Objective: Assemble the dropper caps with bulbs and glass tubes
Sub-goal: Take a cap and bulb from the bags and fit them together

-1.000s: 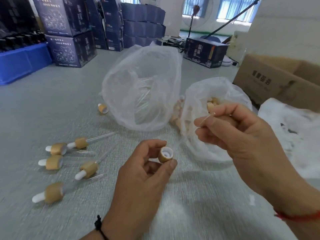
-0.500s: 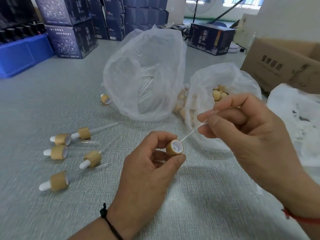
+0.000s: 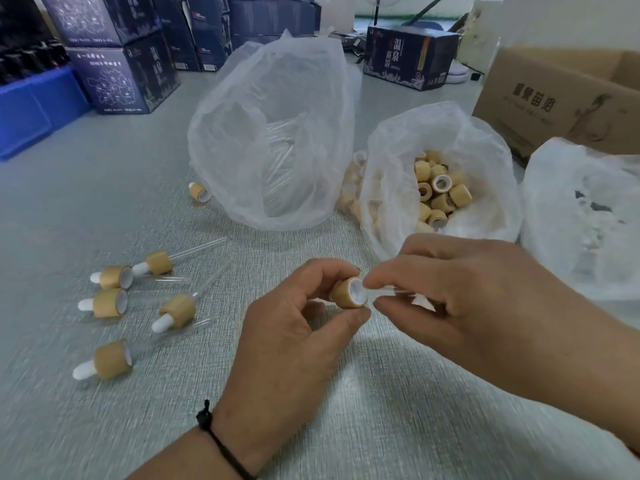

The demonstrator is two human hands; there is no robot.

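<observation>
Head view shows our left hand (image 3: 294,327) pinching a tan cap (image 3: 348,293) between thumb and fingers, its white-lined opening turned toward our right hand (image 3: 460,299). Our right hand pinches a clear glass tube (image 3: 388,292) whose end sits at the cap's opening, both held above the grey table (image 3: 104,185). To the left lie five finished droppers (image 3: 112,358) with white bulbs. Behind our hands stand a clear bag of tubes (image 3: 273,133) and, to its right, a bag of loose caps (image 3: 440,192). A single cap (image 3: 199,192) lies by the tube bag.
</observation>
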